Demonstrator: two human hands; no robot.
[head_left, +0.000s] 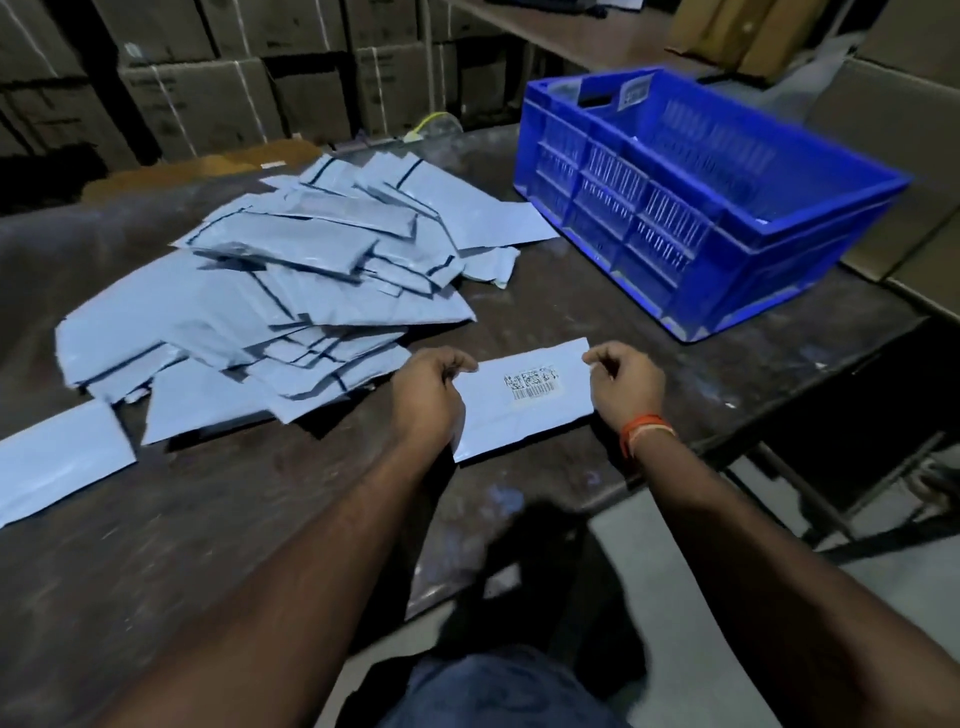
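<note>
1. The dark table (208, 519) carries all of the work. Its near edge is best treated as the working strip, with the pouch handled over it rather than over the heap.
2. The pile of grey pouches (291, 291) lies spread on the left. It should probably not be brushed by the left forearm, as loose sheets could slide.
3. The blue crate (613, 208) stands at the right rear, well apart from the hands. It is judged to be the likely destination, so a flat, label-up carry to it is advised.
4. The labelled pouch (524, 421) lies near the table's front edge, between the two hands, its right end tilted away.
5. The left hand (426, 395) is curled round the pouch's left end. The right hand (628, 384), set apart from it, appears to pinch the upper right corner. An even pull from both ends would flatten the film.
6. The barcode label (532, 383) faces up near the pouch's middle. It should be checked for creases and not covered by fingers.
</note>
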